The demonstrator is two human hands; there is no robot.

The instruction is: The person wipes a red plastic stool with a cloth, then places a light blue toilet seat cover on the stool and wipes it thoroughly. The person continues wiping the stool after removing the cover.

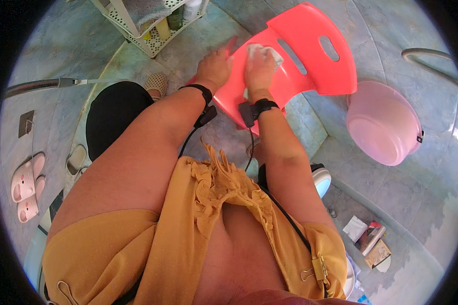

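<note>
A coral-pink plastic chair (313, 48) with slots in its backrest stands before me on the tiled floor. My left hand (215, 67) is closed at the left edge of its seat, fingers partly hidden and slightly blurred. On the seat, my right hand (260, 68) presses down on a crumpled white cloth (276, 57), which shows around the fingers. Both wrists wear black bands with small boxes and cables.
A white perforated shelf rack (160, 46) with bottles stands at the far left. A pink plastic tub (384, 124) is at the right. Pink slippers (28, 188) are at the left, near a metal bar (38, 87). Small boxes (374, 239) sit at the lower right.
</note>
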